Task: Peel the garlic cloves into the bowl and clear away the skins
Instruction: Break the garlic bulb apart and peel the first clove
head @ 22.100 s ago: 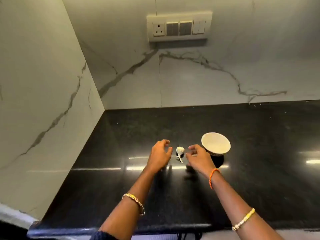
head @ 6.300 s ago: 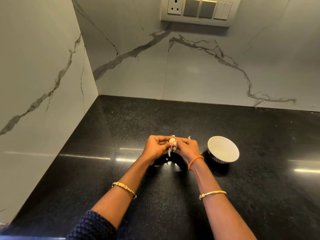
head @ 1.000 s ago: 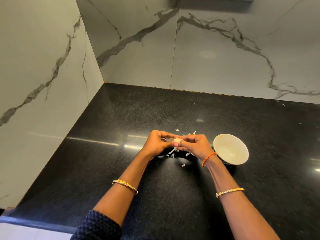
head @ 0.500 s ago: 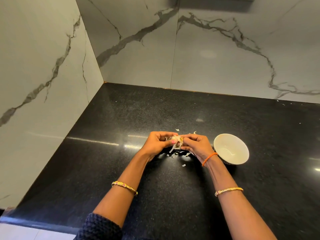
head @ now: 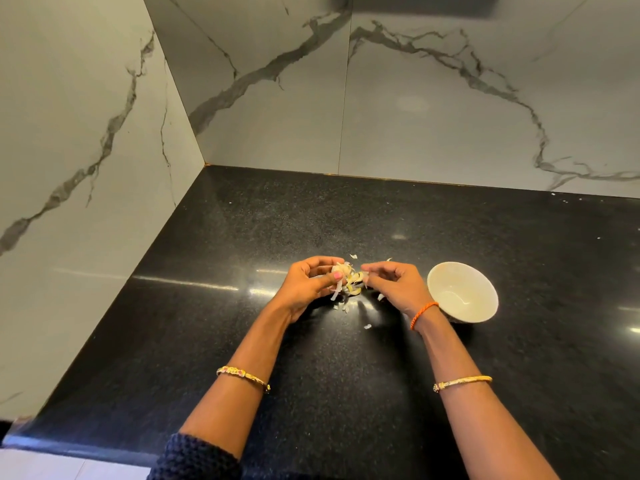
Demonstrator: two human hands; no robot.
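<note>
Fingers [head: 317, 275] of both hands curled, pinching garlic [head: 348, 280]; forearms converge.

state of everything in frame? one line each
garlic bulb: partly peeled, held above the counter
left hand: grips the bulb
right hand: fingers pinch at the bulb's skin
bowl: upright on the counter, no cloves visible inside
skins: loose flakes scattered on the black countertop

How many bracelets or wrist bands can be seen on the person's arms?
3. A gold bangle is on the left forearm. An orange thread band is at the right wrist, beside the bowl. A second gold bangle is lower on the right forearm. None seems hidden.
</note>
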